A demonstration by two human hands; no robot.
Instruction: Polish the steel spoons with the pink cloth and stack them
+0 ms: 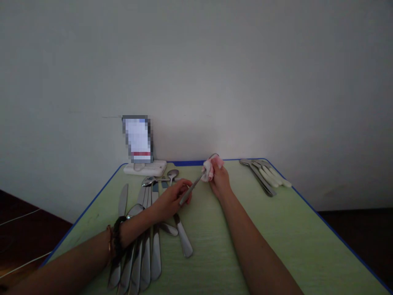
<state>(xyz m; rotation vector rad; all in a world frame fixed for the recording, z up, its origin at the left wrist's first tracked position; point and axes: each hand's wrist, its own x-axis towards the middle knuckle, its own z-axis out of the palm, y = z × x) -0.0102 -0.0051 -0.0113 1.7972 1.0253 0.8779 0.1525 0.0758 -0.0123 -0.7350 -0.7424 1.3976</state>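
A metal spoon (193, 191) slants up over the table, its handle end low and to the left. My left hand (172, 199) is closed around the handle. A pink and white cloth (207, 169) is wrapped about the spoon's far end, so most of the bowl is hidden; only a rounded metal edge shows above it. My right hand (220, 179) grips the cloth with the fingers pressed together. Beneath my left hand and forearm lies a spread of metal cutlery: several forks (147, 196), spoons and a table knife (123, 199), partly covered by the arm.
At the table's back right lies a group of spoons (259, 176) beside cutlery with white handles (270, 177). A blurred phone (139, 139) leans upright on a white stand (150, 168) at the back left. The green table (276, 246) has a blue edge and meets a grey wall.
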